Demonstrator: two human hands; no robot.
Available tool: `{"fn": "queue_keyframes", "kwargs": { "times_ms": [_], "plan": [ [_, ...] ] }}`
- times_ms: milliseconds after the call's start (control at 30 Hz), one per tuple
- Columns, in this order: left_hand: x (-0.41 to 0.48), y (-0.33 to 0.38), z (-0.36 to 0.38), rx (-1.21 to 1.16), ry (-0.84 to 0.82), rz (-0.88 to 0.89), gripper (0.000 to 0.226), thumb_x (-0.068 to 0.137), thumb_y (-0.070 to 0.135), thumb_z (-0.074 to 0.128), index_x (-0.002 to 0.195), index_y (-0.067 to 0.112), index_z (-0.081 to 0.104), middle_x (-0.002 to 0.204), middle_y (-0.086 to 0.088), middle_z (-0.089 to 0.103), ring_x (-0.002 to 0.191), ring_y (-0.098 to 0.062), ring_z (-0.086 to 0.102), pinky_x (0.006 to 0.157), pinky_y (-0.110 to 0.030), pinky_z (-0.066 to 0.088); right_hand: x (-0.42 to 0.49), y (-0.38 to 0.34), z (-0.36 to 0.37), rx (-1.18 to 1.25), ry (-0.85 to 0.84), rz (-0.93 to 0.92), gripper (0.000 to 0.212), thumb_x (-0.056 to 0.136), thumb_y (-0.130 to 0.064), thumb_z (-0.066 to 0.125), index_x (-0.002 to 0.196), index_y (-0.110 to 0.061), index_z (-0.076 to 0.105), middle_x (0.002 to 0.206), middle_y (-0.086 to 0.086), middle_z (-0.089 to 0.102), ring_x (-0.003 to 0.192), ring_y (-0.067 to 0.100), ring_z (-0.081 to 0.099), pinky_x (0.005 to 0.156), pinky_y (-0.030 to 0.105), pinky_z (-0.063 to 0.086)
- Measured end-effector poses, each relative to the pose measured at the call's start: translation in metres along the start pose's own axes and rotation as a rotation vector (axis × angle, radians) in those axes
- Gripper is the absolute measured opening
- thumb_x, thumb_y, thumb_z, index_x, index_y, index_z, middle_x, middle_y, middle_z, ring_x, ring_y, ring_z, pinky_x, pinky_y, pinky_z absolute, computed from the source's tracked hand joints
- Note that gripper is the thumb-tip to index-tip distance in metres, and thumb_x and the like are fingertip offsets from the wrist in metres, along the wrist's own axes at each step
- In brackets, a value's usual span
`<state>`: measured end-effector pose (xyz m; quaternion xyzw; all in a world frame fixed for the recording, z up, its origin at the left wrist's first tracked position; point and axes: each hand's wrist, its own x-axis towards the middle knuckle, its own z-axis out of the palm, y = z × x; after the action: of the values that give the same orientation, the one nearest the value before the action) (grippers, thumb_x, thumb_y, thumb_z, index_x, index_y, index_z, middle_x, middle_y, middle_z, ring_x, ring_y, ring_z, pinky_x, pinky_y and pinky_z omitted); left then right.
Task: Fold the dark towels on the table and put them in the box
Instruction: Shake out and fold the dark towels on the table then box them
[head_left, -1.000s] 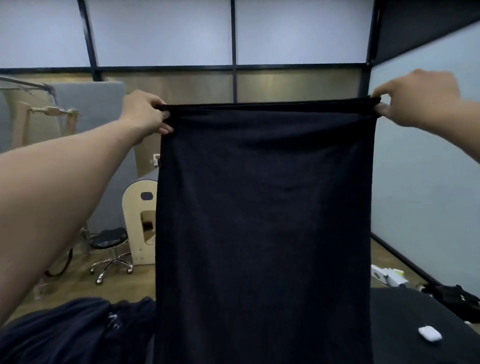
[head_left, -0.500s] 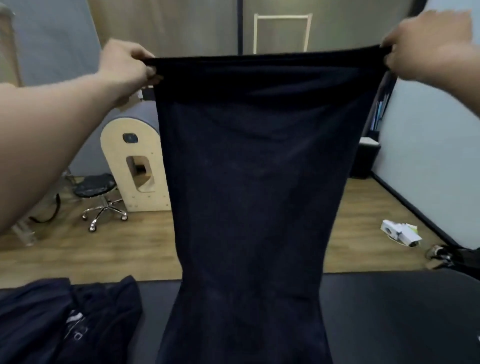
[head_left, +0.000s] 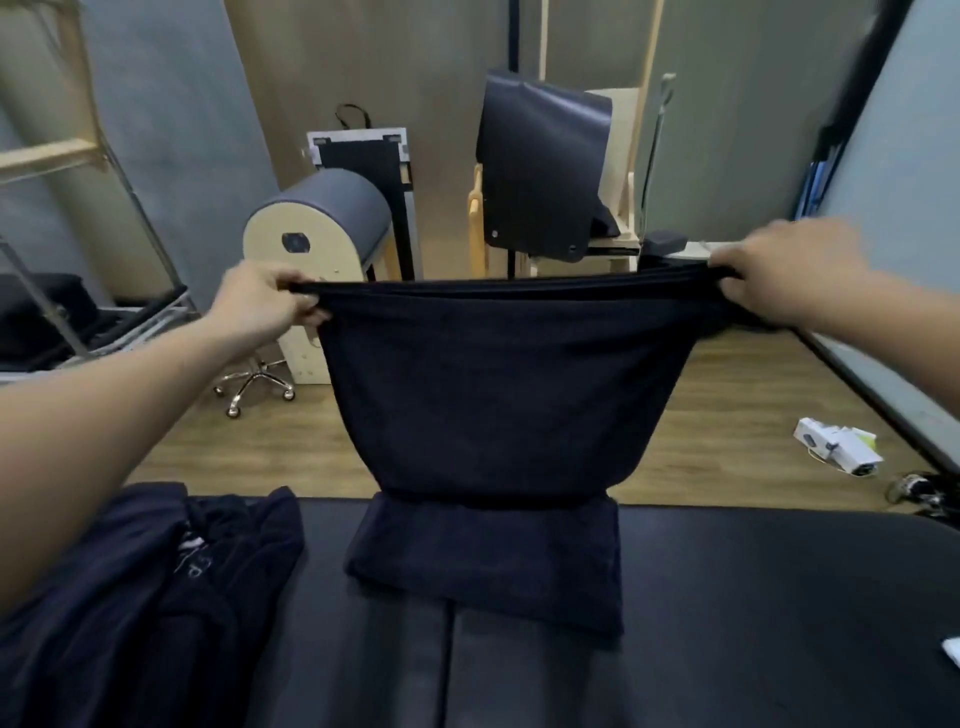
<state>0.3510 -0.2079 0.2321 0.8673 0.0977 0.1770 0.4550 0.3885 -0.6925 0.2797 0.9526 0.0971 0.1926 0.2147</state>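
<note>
Two hands (head_left: 524, 291) stretching dark towel (head_left: 493, 395), lower end on table (head_left: 753, 597)

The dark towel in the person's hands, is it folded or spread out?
Spread out, not folded: left hand and right hand stretch the towel by its top corners, its lower end lying on the table.

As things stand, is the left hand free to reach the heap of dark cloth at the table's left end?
Probably not yet: the left hand grips a corner of the towel stretched across to the right hand. Nothing blocks the heap below the left forearm.
</note>
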Motion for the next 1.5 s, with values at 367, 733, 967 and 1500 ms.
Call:
{"fn": "queue_keyframes", "kwargs": {
  "times_ms": [367,733,967,1500],
  "plan": [
    [-0.080,0.215,-0.150,-0.059,0.283,0.358,0.023,0.092,-0.011,0.054,0.085,0.007,0.066,0.093,-0.019,0.065,0.074,-0.023,0.067,0.075,-0.027,0.061,-0.039,0.110,-0.207,0.165,0.427,0.185,0.026,0.093,-0.034,0.059,0.117,-0.034,0.071,0.104,0.022,0.067,0.089,0.041,0.066,0.068,0.035,0.041],
    [-0.200,0.322,-0.292,-0.031,0.457,0.503,0.018,0.093,-0.007,0.056,0.105,0.001,0.067,0.074,-0.017,0.066,0.047,-0.008,0.066,0.055,-0.020,0.059,-0.156,0.139,-0.381,0.087,0.599,0.347,0.032,0.099,-0.037,0.050,0.127,-0.039,0.064,0.117,0.016,0.063,0.102,0.037,0.062,0.072,0.034,0.036],
    [-0.262,0.352,-0.363,-0.056,0.495,0.541,0.019,0.094,-0.002,0.057,0.110,0.004,0.065,0.069,-0.015,0.065,0.041,-0.009,0.063,0.055,-0.026,0.058,-0.235,0.136,-0.464,0.133,0.674,0.407,0.027,0.098,-0.039,0.051,0.118,-0.040,0.067,0.094,0.011,0.058,0.080,0.034,0.057,0.066,0.031,0.035],
    [-0.231,0.336,-0.351,-0.094,0.473,0.490,0.025,0.093,-0.003,0.059,0.117,0.001,0.065,0.069,-0.015,0.064,0.040,-0.008,0.062,0.044,-0.017,0.053,-0.223,0.132,-0.460,0.122,0.671,0.395,0.029,0.096,-0.039,0.055,0.122,-0.040,0.066,0.113,0.019,0.063,0.096,0.041,0.062,0.071,0.036,0.038]
  ]
}}
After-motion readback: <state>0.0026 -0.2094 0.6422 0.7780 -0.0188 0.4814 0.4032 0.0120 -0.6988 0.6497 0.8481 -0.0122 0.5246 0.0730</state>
